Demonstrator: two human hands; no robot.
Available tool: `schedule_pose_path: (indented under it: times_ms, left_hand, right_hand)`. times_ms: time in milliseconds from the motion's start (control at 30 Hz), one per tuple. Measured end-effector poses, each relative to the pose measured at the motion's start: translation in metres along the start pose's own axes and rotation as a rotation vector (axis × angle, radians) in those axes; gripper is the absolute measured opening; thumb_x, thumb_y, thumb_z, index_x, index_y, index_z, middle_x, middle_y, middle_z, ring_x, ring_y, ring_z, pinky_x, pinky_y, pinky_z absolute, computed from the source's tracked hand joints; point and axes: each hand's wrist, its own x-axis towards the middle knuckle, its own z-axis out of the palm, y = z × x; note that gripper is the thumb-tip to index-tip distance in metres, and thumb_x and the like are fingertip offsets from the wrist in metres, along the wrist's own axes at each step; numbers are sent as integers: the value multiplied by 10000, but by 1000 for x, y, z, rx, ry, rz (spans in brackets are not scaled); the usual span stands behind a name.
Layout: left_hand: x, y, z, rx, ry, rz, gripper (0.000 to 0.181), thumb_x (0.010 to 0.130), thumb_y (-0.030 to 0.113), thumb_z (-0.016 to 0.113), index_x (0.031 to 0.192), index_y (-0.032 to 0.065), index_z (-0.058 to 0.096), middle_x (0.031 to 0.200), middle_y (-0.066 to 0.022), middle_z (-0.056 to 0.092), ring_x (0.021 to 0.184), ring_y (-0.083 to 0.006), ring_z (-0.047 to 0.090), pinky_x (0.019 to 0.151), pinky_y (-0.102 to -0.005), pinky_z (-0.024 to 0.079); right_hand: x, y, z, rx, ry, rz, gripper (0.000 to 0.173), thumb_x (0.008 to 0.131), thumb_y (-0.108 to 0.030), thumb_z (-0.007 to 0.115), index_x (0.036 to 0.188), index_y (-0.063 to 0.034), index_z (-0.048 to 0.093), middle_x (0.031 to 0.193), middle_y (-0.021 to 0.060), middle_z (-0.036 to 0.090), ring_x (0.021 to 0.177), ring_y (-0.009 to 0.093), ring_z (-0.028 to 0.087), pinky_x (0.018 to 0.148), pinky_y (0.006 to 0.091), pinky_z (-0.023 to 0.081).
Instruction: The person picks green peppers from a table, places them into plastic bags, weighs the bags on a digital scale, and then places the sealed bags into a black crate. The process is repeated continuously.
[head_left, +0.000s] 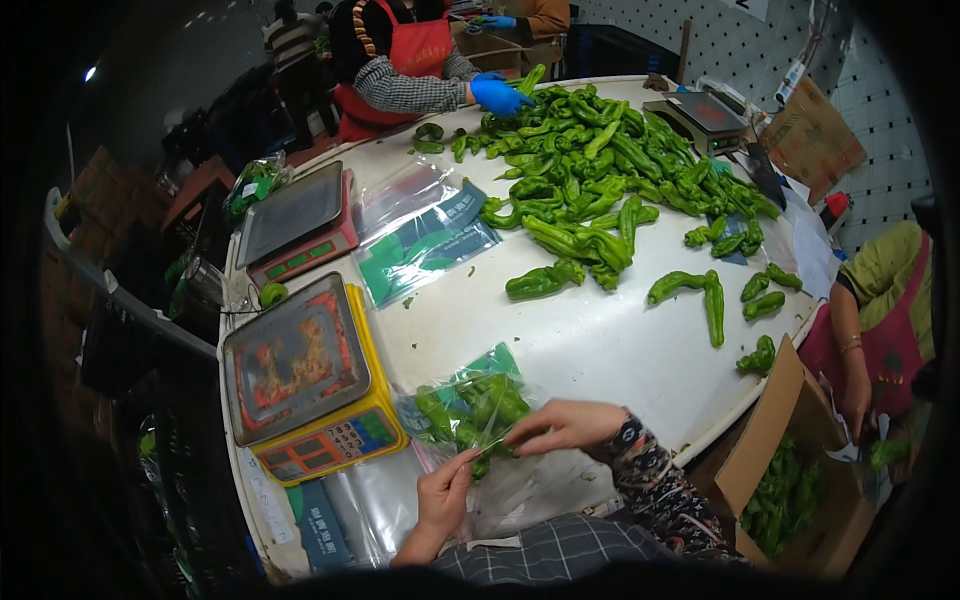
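Note:
A transparent plastic bag (442, 375) with a green printed panel lies on the table before me, several green peppers (499, 401) inside it. My left hand (444, 495) pinches the edge of the bag's mouth between thumb and fingers. Just to its right, my right hand (566, 429) has its bent fingers on the same plastic, close to the peppers. How firmly it grips the film is partly hidden by the fingers. More flat printed bags (322, 521) lie to the left of my left hand.
A yellow scale (300, 375) and a red scale (296, 217) line the left edge. Peppers are heaped (592, 150) on the white table (442, 322), near flat bags (427, 240). Another person's blue-gloved hand (501, 96) touches the heap. A carton (757, 427) and another person's hand (855, 401) are at right.

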Motion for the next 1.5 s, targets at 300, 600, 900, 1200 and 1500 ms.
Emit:
schedule_pose_path:
  times_ms: [300, 600, 900, 1200, 1500]
  left_hand:
    - [11, -4, -5, -40, -42, 72, 203, 861, 65, 512, 1030, -2, 605, 638, 19, 550, 528, -13, 387, 464, -176, 316]
    - [10, 0, -7, -29, -32, 69, 219, 853, 55, 514, 1050, 28, 604, 559, 39, 437, 503, -20, 355, 442, -188, 286]
    - [3, -1, 0, -44, -53, 41, 225, 849, 77, 525, 1058, 35, 599, 596, -11, 525, 520, -36, 407, 474, -194, 356]
    - [3, -4, 12, -4, -3, 195, 235, 889, 120, 480, 1057, 2, 594, 608, 63, 471, 536, -4, 364, 470, -169, 295]
    - [5, 3, 11, -147, -10, 21, 243, 895, 149, 476, 1068, 22, 592, 550, 83, 407, 459, 0, 321, 416, -168, 240]
  right_hand:
    - [53, 116, -150, -1440, 950, 310, 427, 709, -51, 560, 1129, -106, 510, 1247, 80, 426, 1170, 281, 357, 959, 498, 241]
    - [60, 111, -113, -529, 1045, -158, 323, 680, -88, 634, 982, -18, 544, 949, 134, 489, 897, 278, 501, 792, 300, 412]
    - [-20, 63, 1, 905, 665, -468, 525, 698, -236, 718, 1126, -45, 480, 1003, 98, 555, 889, 229, 555, 758, 373, 460]
    - [-53, 42, 40, 978, 463, -416, 745, 673, -486, 681, 1224, -67, 405, 952, 129, 553, 833, 247, 540, 661, 378, 443]
    - [-66, 78, 58, 958, 460, -349, 428, 755, -246, 644, 1100, -35, 505, 991, 123, 562, 874, 227, 549, 741, 370, 454]
